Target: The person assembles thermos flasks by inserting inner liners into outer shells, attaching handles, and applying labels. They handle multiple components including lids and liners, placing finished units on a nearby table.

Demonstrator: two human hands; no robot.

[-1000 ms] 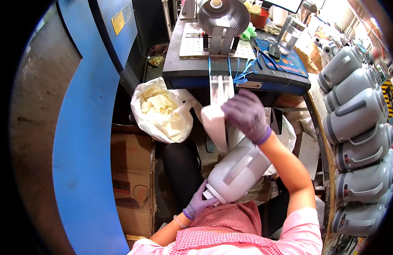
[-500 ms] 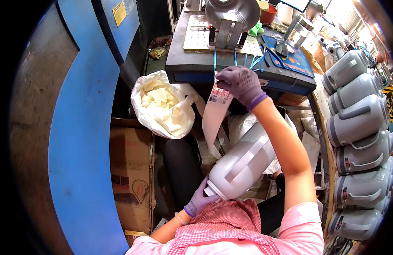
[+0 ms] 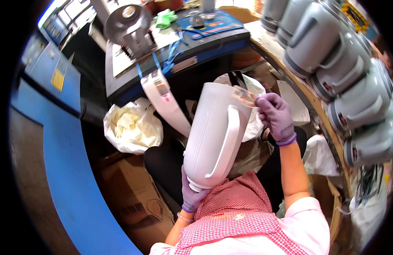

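Note:
A pale grey jug shell with a long side handle lies tilted over my lap, its wide end pointing away. My left hand is closed round its narrow white neck at the near end. Beside the wide end, my right hand pinches the edge of a small see-through printed sticker. The sticker overlaps the shell's rim in view; whether it is stuck down I cannot tell. A white strip of label backing hangs from the workbench, with printed stickers near its top.
Several grey jugs lie along a wooden shelf on the right. A white sack of pale scraps stands at left, beside a cardboard box. The workbench carries a round metal fixture and a blue mat.
My right hand has left the hanging strip and moved right and nearer, now with a sticker in its fingers. The shell has turned more upright in view. My view has swung right.

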